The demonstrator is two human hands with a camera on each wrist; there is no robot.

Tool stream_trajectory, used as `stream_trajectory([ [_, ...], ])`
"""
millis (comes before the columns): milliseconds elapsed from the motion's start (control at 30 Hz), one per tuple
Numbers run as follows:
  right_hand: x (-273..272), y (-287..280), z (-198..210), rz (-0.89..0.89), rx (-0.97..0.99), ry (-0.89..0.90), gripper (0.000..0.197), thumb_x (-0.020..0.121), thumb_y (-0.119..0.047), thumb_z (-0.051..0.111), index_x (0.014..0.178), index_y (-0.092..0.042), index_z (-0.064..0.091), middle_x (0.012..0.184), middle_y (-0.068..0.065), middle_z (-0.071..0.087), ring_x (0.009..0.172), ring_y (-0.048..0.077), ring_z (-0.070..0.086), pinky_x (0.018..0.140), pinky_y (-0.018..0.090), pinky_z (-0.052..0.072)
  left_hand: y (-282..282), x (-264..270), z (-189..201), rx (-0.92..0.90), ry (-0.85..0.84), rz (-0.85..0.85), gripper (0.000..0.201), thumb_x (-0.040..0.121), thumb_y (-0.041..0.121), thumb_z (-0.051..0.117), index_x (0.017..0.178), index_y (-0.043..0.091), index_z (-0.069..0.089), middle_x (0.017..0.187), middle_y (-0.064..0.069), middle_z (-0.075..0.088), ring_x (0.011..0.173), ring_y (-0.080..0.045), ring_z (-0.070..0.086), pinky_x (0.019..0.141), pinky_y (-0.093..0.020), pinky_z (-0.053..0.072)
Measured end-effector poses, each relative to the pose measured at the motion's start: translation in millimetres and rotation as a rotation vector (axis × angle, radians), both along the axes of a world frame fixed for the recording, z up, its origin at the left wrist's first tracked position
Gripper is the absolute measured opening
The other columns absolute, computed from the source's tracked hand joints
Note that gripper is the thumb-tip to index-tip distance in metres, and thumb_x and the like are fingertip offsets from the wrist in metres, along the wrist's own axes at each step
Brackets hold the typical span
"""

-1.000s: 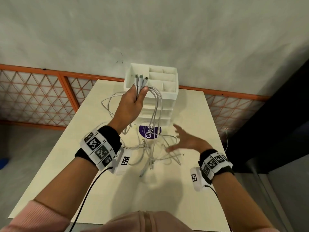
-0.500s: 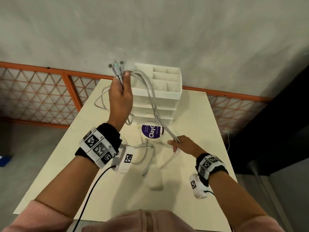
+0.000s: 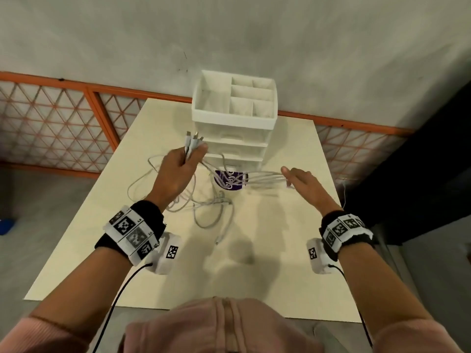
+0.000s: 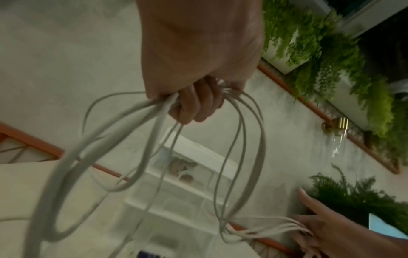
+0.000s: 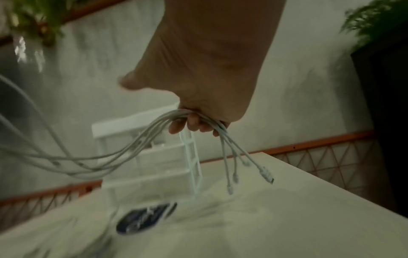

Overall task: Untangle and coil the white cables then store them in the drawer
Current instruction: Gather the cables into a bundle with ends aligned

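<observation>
hidden: purple round lid (image 3: 230, 180) partly under crossing cables (image 3: 265, 177), print unreadable | blurred: lid and table (image 5: 264, 218) in right wrist view | covered: right hand (image 3: 304, 183) fingertips in head view | unclear: contents of the drawers (image 3: 235, 149) | cut off: cables at left edge, right wrist view

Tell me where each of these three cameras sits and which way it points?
Head: worn on the head, looking down at the table, drawer unit, both forearms.
Left wrist: under the wrist, looking along the left hand gripping white cables.
Right wrist: under the wrist, looking along the right hand holding the connector ends.
Shared: all show the cables and drawer unit.
</observation>
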State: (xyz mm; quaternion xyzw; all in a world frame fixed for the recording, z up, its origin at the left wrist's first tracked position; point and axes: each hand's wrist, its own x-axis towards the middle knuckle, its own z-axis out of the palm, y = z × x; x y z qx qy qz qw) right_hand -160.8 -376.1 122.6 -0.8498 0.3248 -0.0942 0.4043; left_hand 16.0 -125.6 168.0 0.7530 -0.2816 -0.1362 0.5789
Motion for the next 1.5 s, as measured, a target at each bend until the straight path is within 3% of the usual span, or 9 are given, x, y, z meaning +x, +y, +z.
stream_trajectory([
  [300,-29,33,-81,0.347,-0.184,0.724,0.055,0.091,-0.045,0.054,0.041,-0.022,0.05,0.047,-0.005,0.048,0.059,0.007,0.047,0.103,0.041,0.025,45,-6,-59,0.795,-0.022,-0.339,0.041,0.087,0.039,0.062,0.058,0.017,0.043,0.061,0.001,0.045,0.064,-0.019,0.047,0.055,-0.03,0.03],
  [433,-35,41,-100,0.391,-0.197,0.918,0.039,0.08,-0.045,0.065,0.049,-0.025,0.051,0.067,-0.003,0.06,0.084,0.021,0.055,0.098,0.044,0.032,63,-13,-74,0.983,0.084,-0.487,0.041,0.087,0.038,0.062,0.058,0.018,0.041,0.06,0.003,0.043,0.052,-0.009,0.043,0.047,-0.022,0.031],
  [533,-22,42,-103,0.392,-0.18,0.846,0.035,0.072,-0.032,0.078,0.056,-0.027,0.047,0.083,-0.003,0.061,0.088,0.016,0.052,0.087,0.034,0.034,74,-21,-82,1.1,0.118,-0.599,0.042,0.088,0.03,0.063,0.054,0.015,0.042,0.039,0.006,0.039,0.028,-0.003,0.033,0.033,-0.014,0.023],
  [667,15,61,-99,0.384,-0.143,0.499,0.023,0.078,-0.008,0.071,0.071,-0.021,0.054,0.074,-0.004,0.051,0.079,0.018,0.051,0.074,0.029,0.04,78,-26,-82,1.158,0.083,-0.607,0.041,0.088,0.043,0.06,0.069,0.007,0.055,0.059,-0.006,0.054,0.054,-0.022,0.05,0.045,-0.023,0.027],
  [833,49,93,-112,0.65,-0.191,0.343,0.043,0.078,0.008,0.062,0.112,-0.016,0.063,0.106,0.002,0.045,0.095,0.018,0.049,0.086,0.035,0.046,75,-18,-73,1.057,0.087,-0.558,0.052,0.089,0.056,0.051,0.07,0.009,0.039,0.053,0.003,0.035,0.034,-0.003,0.03,0.04,-0.017,0.025],
  [1000,56,98,-115,0.651,-0.43,0.444,0.008,0.084,-0.016,0.063,0.09,-0.021,0.064,0.102,0.001,0.054,0.109,0.027,0.044,0.092,0.038,0.029,73,-12,-71,1.083,0.025,-0.542,0.055,0.09,0.059,0.045,0.061,0.014,0.029,0.051,0.001,0.035,0.038,-0.009,0.033,0.044,-0.022,0.027],
  [1267,77,58,-25,0.131,0.056,-0.209,0.004,0.089,-0.015,0.061,0.086,-0.014,0.059,0.078,0.004,0.069,0.071,0.021,0.066,0.072,0.034,0.05,56,-7,-65,0.709,0.038,-0.405,0.027,0.091,0.041,0.055,0.083,0.018,0.067,0.073,0.008,0.059,0.069,-0.001,0.056,0.061,-0.015,0.036],
  [1367,86,69,9,0.189,0.236,-0.262,0.01,0.08,-0.011,0.072,0.088,-0.009,0.067,0.071,0.0,0.064,0.053,0.007,0.063,0.058,0.02,0.049,45,-5,-56,0.482,0.056,-0.294,0.036,0.092,0.038,0.055,0.082,0.003,0.061,0.054,0.006,0.043,0.042,0.0,0.043,0.048,-0.017,0.031],
  [1500,94,108,25,0.318,0.419,-0.269,0.023,0.074,-0.002,0.076,0.084,-0.005,0.056,0.067,0.006,0.062,0.052,0.008,0.065,0.056,0.016,0.048,35,-9,-44,0.138,0.353,-0.195,0.036,0.096,0.045,0.043,0.085,0.011,0.052,0.052,0.01,0.026,0.043,-0.006,0.024,0.043,-0.017,0.026],
])
